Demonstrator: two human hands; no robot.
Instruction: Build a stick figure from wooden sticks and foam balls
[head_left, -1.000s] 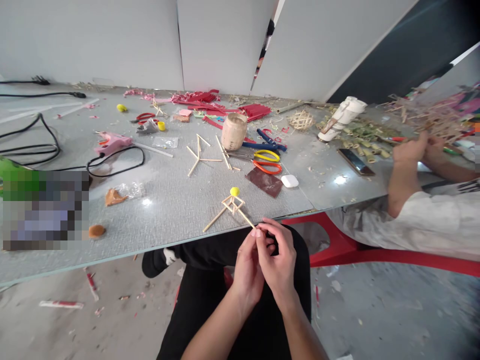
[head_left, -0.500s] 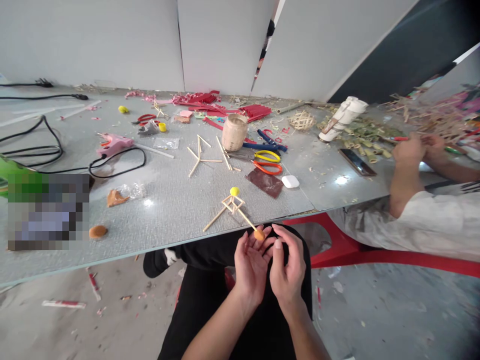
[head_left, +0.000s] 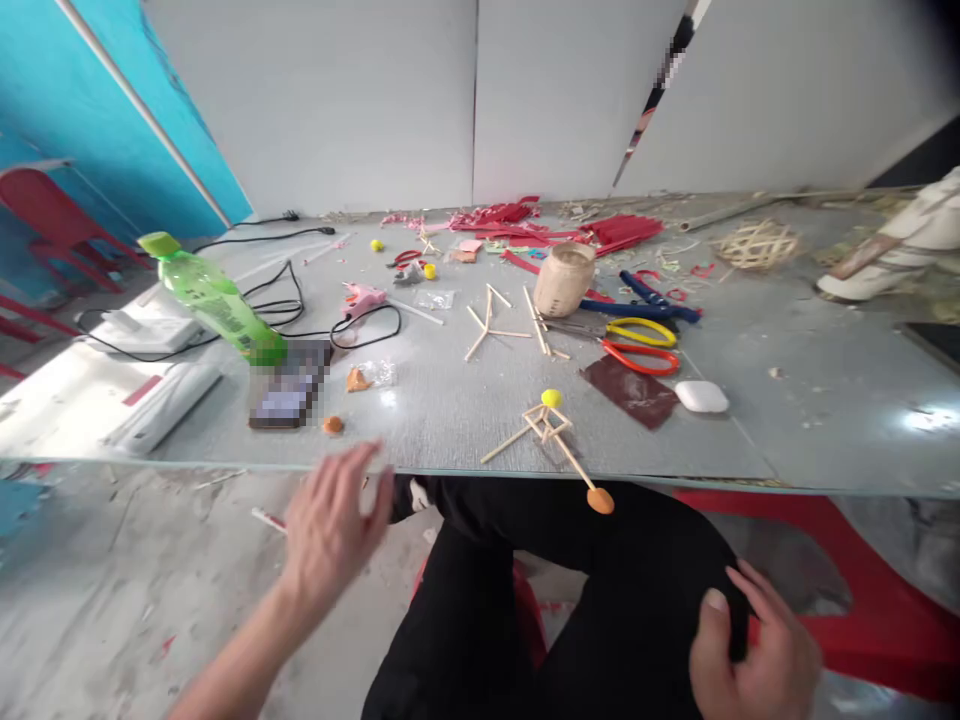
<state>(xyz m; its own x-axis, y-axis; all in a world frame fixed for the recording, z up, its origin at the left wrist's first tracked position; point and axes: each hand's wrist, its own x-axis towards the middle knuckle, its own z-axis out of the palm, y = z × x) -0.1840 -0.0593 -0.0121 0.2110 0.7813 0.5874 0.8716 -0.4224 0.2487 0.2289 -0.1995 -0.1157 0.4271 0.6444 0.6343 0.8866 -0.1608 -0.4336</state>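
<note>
Head view: holds left hand at the counter's front edge, grip apart, near an orange lump. Has right hand by the thigh, grip also apart. Shows stick frame on the counter, between both hands, topped by a yellow ball and tipped with a second orange lump past the edge.

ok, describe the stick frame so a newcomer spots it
Find the front edge of the gray table. The stick frame stands there, one leg overhanging. Unlike the bare sticks behind, it has a yellow ball on top and an orange lump on that leg's end.
</note>
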